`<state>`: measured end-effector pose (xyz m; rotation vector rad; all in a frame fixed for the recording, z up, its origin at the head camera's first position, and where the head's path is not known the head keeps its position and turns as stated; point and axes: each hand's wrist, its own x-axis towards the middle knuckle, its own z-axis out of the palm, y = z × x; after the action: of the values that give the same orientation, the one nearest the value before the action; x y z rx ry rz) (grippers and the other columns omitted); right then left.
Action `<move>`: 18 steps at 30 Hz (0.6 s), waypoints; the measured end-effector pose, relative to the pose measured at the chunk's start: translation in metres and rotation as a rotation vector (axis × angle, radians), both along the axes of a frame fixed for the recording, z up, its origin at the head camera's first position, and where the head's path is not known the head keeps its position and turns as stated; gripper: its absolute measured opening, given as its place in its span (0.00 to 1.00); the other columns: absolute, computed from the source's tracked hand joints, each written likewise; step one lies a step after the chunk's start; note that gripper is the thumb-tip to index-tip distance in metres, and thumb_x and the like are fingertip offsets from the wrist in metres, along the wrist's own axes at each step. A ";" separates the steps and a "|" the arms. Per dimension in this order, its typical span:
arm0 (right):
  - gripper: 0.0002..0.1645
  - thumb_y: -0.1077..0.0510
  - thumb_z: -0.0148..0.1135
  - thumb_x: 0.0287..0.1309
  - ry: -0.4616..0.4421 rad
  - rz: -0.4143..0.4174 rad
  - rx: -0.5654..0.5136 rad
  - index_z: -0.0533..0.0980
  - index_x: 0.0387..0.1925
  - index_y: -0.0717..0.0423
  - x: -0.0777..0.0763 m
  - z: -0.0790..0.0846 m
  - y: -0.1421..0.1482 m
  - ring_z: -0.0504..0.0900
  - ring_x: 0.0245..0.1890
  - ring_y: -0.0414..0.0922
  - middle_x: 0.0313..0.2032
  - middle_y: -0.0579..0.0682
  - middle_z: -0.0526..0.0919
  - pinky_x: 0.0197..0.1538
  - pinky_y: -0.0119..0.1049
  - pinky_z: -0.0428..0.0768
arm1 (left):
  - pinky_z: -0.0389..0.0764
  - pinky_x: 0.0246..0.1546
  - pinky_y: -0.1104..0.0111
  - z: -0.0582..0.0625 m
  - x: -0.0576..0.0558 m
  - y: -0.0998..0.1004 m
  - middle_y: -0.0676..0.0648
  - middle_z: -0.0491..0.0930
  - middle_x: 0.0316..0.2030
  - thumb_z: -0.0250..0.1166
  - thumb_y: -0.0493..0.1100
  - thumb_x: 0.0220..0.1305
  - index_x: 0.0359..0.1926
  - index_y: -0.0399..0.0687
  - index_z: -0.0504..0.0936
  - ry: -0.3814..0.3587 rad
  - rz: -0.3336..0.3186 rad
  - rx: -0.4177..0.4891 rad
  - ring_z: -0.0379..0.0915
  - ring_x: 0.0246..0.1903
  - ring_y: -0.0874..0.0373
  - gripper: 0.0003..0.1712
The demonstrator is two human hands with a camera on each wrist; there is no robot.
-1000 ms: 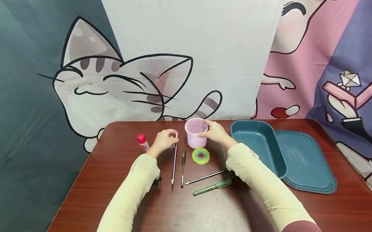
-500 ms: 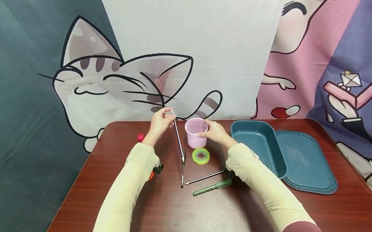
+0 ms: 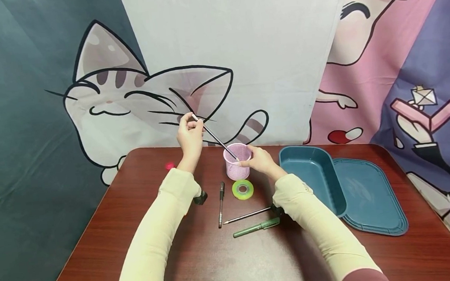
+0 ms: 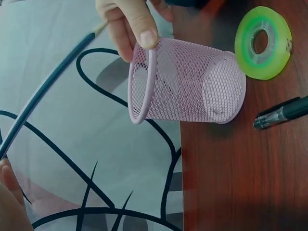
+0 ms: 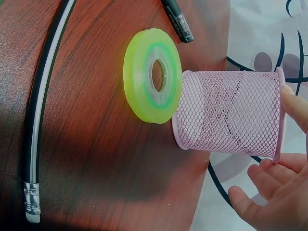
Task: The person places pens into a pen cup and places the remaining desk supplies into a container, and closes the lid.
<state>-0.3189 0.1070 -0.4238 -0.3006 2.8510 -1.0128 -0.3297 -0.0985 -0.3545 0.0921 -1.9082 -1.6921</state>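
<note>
My left hand is raised over the back of the table and pinches a dark striped pencil near its eraser end. The pencil slants down to the right, its sharpened point over the mouth of a pink mesh pen cup in the head view. That cup stands upright, and my right hand grips its rim from the right, thumb and fingers at opposite sides. In the left wrist view the pencil has its point close to the right hand's fingers, above the cup's rim.
A yellow-green tape roll lies before the cup. Nearby are a black pen, another pencil and a green pen. A red-capped glue stick is mostly hidden by the left arm. A teal box and lid lie right.
My left hand has lifted the pencil off the table, raised it, and swung its point to the right over the pen cup. The right hand and the cup have stayed put.
</note>
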 end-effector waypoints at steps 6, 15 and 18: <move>0.48 0.42 0.65 0.41 0.003 0.005 0.005 0.61 0.61 0.59 -0.001 -0.001 0.000 0.69 0.56 0.55 0.57 0.59 0.70 0.57 0.48 0.66 | 0.69 0.20 0.80 -0.006 0.002 0.004 0.46 0.79 0.24 0.58 0.40 0.54 0.48 0.46 0.73 0.031 0.071 -0.054 0.78 0.22 0.51 0.17; 0.48 0.42 0.66 0.40 0.003 0.004 -0.005 0.61 0.61 0.59 -0.001 -0.002 0.000 0.69 0.55 0.55 0.56 0.59 0.70 0.56 0.49 0.67 | 0.72 0.26 0.73 -0.029 0.004 0.012 0.47 0.80 0.29 0.58 0.42 0.55 0.47 0.48 0.73 -0.009 0.130 -0.173 0.79 0.26 0.56 0.17; 0.48 0.42 0.66 0.41 0.001 0.003 -0.002 0.60 0.61 0.59 -0.001 -0.002 0.000 0.70 0.55 0.54 0.56 0.59 0.70 0.55 0.48 0.68 | 0.73 0.30 0.67 -0.037 0.005 0.016 0.47 0.80 0.31 0.58 0.42 0.55 0.48 0.48 0.73 -0.012 0.123 -0.203 0.79 0.27 0.55 0.17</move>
<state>-0.3199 0.1073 -0.4260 -0.3050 2.8495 -1.0157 -0.3248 -0.0826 -0.3912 0.1374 -2.0290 -1.4133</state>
